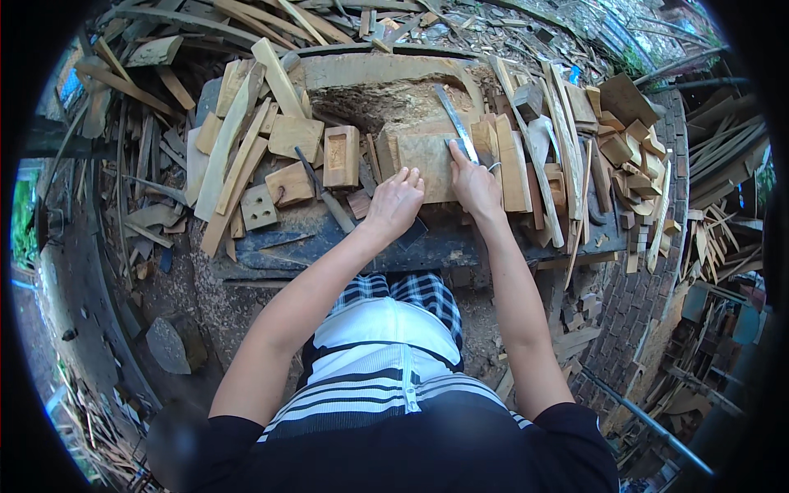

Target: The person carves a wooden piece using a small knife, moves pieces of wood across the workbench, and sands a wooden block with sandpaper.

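Observation:
A squared wooden block [423, 168] lies in front of me on the low bench. My left hand [396, 201] is at its left side, fingers curled together with the tips at the block's face; whatever they may hold is hidden. Over the block's right part, my right hand [477, 182] grips a small dark blue piece [457, 145], with the index finger stretched along it. A narrow metal ruler [449, 112] slants from beside that piece toward the far side of the bench. The right hand's other fingers are mostly hidden beneath it.
Left of the block lie a hollowed wooden block [340, 156], a wooden-handled tool [335, 209] and a block with holes [259, 205]. Long offcuts [563, 131] crowd the right side. A large rough timber [370, 78] runs behind. The dark bench edge [329, 251] is nearest me.

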Motion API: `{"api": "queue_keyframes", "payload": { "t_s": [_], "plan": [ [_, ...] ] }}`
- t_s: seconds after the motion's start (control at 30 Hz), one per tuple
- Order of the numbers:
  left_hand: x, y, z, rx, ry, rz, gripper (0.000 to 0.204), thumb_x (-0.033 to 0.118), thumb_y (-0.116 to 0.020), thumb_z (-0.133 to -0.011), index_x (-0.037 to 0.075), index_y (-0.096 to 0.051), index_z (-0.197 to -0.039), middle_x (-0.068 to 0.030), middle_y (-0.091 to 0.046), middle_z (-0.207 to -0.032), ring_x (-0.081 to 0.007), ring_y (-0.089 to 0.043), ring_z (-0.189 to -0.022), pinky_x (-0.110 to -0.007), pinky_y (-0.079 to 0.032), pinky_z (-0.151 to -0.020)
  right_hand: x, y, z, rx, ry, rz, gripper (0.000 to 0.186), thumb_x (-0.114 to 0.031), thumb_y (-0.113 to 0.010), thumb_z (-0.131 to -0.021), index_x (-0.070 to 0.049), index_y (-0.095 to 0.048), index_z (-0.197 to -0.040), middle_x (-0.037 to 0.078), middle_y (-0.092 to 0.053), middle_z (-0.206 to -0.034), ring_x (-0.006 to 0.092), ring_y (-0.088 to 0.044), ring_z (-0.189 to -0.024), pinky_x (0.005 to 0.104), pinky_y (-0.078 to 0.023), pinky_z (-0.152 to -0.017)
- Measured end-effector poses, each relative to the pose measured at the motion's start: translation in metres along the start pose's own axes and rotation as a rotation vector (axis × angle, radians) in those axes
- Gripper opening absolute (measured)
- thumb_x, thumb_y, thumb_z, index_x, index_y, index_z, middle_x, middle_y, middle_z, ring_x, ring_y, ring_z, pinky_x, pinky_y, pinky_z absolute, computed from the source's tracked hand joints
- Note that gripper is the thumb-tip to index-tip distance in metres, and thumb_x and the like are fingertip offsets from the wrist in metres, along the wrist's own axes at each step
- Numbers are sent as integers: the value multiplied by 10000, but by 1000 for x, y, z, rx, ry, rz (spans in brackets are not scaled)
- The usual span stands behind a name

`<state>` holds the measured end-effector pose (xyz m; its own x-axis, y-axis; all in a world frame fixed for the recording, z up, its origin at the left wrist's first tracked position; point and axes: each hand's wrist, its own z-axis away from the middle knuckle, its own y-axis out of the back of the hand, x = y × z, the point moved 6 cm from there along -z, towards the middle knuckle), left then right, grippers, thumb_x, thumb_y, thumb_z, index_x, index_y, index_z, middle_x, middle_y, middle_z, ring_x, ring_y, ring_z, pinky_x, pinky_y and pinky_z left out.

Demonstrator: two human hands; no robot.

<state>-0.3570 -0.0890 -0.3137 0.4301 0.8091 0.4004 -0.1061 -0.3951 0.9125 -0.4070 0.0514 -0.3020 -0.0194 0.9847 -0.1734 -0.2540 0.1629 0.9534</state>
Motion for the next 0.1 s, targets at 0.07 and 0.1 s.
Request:
{"api": "queue_keyframes", "payload": {
  "t_s": [0.07,0.1],
  "plan": [
    [-2,-5,1,2,6,-4,364,70,-654,-761,-33,-620,-1109,-193,-591,-1241,-330,-563,-1174,-385,-511,-924,1,-3,3,1,12,11,443,-330,-481,-948,-300,-463,-1389,254,-671,-850,431,-664,-803,530,-530,-737],
    [-3,-7,2,-1,23,0,372,73,-656,-760,-25,-621,-1117,-192,-589,-1245,-330,-550,-1196,-386,-507,-934,0,-1,14,-75,-22,29,469,-333,-487,-946,-315,-435,-1412,256,-675,-896,430,-670,-814,529,-533,-777]
  ]
}}
